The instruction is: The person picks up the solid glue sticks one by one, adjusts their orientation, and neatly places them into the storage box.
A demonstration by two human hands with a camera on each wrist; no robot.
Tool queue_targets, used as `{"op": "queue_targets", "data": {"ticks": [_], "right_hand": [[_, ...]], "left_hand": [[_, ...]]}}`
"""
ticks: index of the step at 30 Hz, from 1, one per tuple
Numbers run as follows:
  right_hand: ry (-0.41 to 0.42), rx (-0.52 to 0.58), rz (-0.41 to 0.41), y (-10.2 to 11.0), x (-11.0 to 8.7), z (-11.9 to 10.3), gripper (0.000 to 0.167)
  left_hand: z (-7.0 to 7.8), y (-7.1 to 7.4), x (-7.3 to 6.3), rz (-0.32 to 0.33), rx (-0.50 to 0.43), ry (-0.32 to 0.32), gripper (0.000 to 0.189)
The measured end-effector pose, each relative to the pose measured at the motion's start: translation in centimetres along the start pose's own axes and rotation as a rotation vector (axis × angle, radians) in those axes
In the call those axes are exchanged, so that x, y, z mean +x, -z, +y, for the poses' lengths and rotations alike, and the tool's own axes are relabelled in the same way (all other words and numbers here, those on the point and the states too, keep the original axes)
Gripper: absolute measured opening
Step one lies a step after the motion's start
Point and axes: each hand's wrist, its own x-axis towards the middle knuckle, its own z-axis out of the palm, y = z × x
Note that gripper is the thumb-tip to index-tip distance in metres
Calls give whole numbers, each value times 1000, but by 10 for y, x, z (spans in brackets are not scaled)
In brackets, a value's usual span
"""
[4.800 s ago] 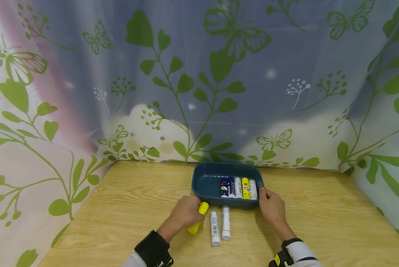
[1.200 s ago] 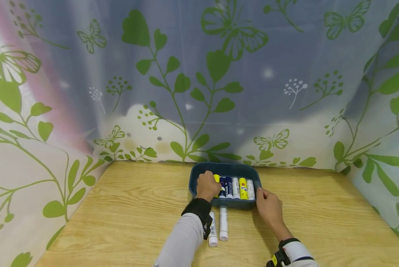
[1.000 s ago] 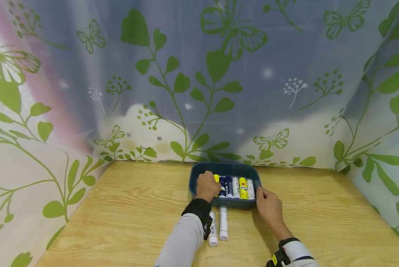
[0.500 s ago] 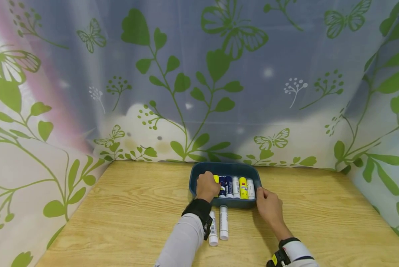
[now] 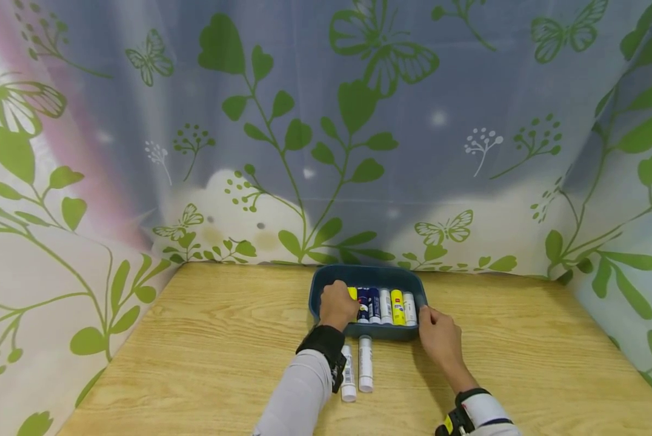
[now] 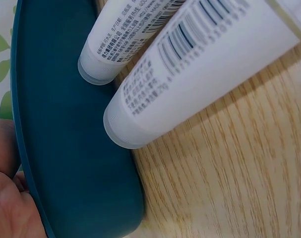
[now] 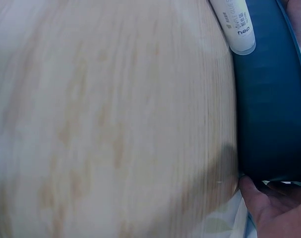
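A dark teal tray (image 5: 326, 271) stands at the back of the table with a row of glue sticks in its right part. Inside it, my left hand (image 5: 338, 306) holds a yellow glue stick (image 5: 352, 293) at the row's left end, hiding most of it. Beside that lie two dark blue glue sticks (image 5: 374, 306), a white one (image 5: 386, 306), another yellow one (image 5: 398, 307) and another white one (image 5: 409, 309). My right hand (image 5: 440, 339) grips the tray's front right corner; in the right wrist view its thumb (image 7: 254, 198) touches the tray's end.
Two white glue sticks, one nearer my left wrist (image 5: 348, 375) and one to its right (image 5: 365, 363), lie on the wooden table (image 5: 222, 339) before the tray. A patterned curtain (image 5: 282, 121) hangs right behind the tray and along both sides.
Since the oldest frame, my left hand has carried the yellow glue stick from the table into the tray, left of the row. Lately that stick has sunk slightly; my right hand has stayed put.
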Motion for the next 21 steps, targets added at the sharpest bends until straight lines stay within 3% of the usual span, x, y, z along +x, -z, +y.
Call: {"op": "queue_targets", "data": {"ticks": [13,21], "right_hand": [[2,1,6,-2,0,1,41],[2,7,-2,-1,0,1,42]], "left_hand": [[-1,-1,-4,60,10,-39,24],[-1,-3,-3,53,-4,-38,31]]}}
